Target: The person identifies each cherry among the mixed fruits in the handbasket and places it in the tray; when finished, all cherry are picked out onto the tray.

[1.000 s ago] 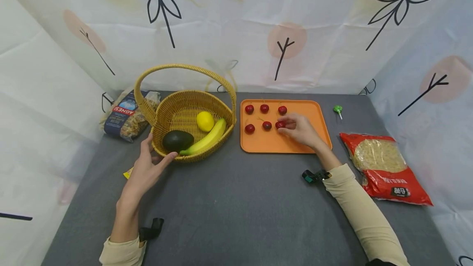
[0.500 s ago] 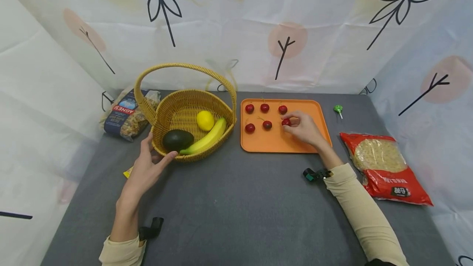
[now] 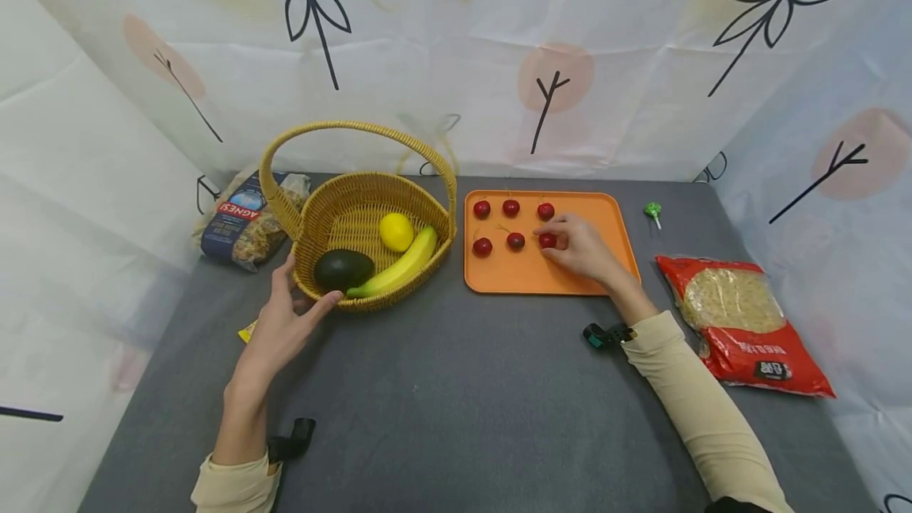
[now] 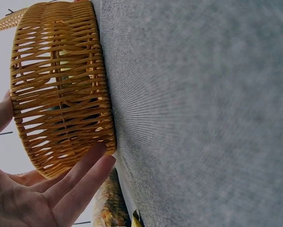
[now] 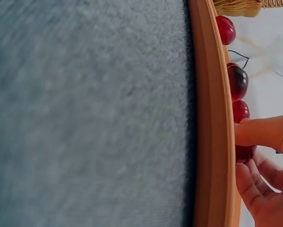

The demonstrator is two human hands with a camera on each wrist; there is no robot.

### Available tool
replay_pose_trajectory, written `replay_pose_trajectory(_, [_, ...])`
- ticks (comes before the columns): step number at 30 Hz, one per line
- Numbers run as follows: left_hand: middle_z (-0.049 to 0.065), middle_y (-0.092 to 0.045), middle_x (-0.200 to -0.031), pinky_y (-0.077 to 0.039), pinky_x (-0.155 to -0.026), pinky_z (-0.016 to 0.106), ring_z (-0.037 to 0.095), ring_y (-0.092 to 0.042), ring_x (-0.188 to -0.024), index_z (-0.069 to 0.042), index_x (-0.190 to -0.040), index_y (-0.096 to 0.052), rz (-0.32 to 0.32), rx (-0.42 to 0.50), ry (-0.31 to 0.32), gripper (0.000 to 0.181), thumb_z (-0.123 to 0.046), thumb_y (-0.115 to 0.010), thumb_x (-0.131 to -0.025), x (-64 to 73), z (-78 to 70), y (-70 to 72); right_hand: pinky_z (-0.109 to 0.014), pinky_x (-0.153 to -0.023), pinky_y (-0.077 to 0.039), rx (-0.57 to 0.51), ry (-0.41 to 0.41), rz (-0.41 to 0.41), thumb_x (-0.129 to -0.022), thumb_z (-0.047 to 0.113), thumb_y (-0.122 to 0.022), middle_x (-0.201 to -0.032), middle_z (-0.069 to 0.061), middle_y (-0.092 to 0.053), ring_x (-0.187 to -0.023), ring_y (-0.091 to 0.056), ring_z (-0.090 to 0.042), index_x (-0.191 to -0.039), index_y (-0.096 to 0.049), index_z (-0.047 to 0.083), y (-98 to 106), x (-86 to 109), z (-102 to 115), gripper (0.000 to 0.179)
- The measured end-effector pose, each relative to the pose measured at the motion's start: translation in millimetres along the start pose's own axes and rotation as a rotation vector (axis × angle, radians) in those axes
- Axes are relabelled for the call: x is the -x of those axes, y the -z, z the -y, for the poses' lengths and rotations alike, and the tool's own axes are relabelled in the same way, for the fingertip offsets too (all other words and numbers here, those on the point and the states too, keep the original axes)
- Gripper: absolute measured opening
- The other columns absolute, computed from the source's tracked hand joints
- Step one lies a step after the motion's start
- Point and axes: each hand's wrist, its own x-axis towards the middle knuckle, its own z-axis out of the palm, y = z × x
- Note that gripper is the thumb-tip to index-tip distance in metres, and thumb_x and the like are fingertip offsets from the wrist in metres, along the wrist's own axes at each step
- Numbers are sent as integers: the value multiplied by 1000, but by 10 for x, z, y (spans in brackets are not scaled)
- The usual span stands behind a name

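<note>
My right hand (image 3: 580,248) pinches a red cherry (image 3: 547,241) between thumb and fingers, low over the orange tray (image 3: 570,282). From the right wrist view, the thumb partly covers this cherry. Several other stemmed cherries lie on the tray in two rows, among them a cherry (image 3: 515,241) just left of the hand. At the yellow wicker basket (image 3: 370,188), my left hand (image 3: 278,331) rests against the near left side, fingers (image 4: 82,182) fairly straight along the weave and thumb at the rim. Inside the basket are an avocado (image 3: 343,270), a lemon (image 3: 396,233) and a banana (image 3: 399,266).
A pasta bag (image 3: 238,220) lies behind the basket at the left. On the right are a red food bag (image 3: 741,323) and a green lollipop (image 3: 651,212). Part of a yellow packet (image 3: 247,332) shows beside my left hand. Patterned cloth hangs around the grey table (image 3: 442,402).
My right hand and the pinched cherry shift slightly right, then back a little left to line up under the back row's right cherry. The left hand and basket stay put.
</note>
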Motion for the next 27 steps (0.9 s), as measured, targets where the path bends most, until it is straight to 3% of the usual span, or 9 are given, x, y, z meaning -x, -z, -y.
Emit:
replay_pose_trajectory(5, [33,-12,-179,-52,-109,69,57,-49,-146,-16,-174,16,0,7,-5,115,-62,-63,-105,2,4,-7,-49,-98,-46,-29,-24,36,-95,2,-81,-133,-25,-65,-118,-59,-39,-136,-75,1,-8,-20,25,41])
replay_pose_trajectory(11, [33,-12,-179,-53,-108,69,57,-50,-146,-16,-174,17,3,2,-2,115,-63,-63,-105,2,2,-12,-49,-95,-46,-57,-6,20,-93,4,-84,-132,-24,-67,-113,-59,-38,-136,-74,1,-7,-25,18,44])
replay_pose_trajectory(15, [33,-12,-179,-53,-108,69,57,-50,-146,-16,-174,17,8,-2,2,115,-64,-62,-104,5,-9,-10,-50,-96,-51,-72,-9,2,-92,4,-85,-134,-23,-68,-113,-63,-39,-135,-75,1,3,-5,18,44])
replay_pose_trajectory(20, [33,-16,-179,-52,-108,69,57,-50,-146,-16,-174,15,6,-11,1,114,-65,-62,-104,14,-25,4,-58,-100,-58,-98,1,-15,-93,3,-84,-136,-24,-67,-117,-67,-44,-134,-75,-1,33,30,40,42])
replay_pose_trajectory(27, [33,-27,-175,-51,-109,72,54,-55,-144,-15,-175,7,-27,-92,-25,114,-69,-62,-102,9,-37,42,-65,-105,-57,-128,4,-32,-94,1,-82,-141,-25,-65,-130,-63,-48,-135,-72,-3,114,113,91,43])
